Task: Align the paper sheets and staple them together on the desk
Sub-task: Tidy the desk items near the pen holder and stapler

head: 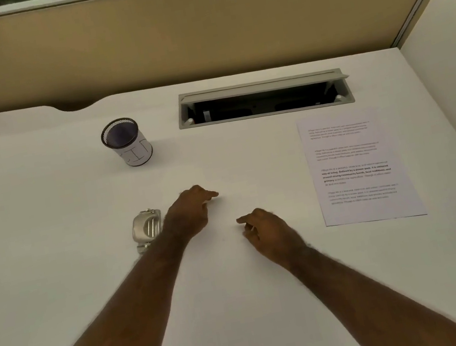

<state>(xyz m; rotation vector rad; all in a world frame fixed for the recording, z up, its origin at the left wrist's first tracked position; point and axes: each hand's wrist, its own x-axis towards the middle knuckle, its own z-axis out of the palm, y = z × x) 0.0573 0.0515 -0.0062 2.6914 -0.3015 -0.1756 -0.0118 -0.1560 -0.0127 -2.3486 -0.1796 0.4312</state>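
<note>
— Which step is in hand?
— None is yet begun, it seems. The paper sheets (360, 167) are seen lying flat on the desk (43, 205), well to the right of both hands, and the stapler (146, 228) is set just beside the left wrist, untouched.
— And the fingers?
— Nothing is pinched. The left hand (189, 211) is held loosely curled, one finger extended; the right hand (267, 231) is likewise relaxed and empty.
— What is called for next?
— The sheets must probably be reached by the right hand, drawn to the middle and squared before the stapler is taken up.
</note>
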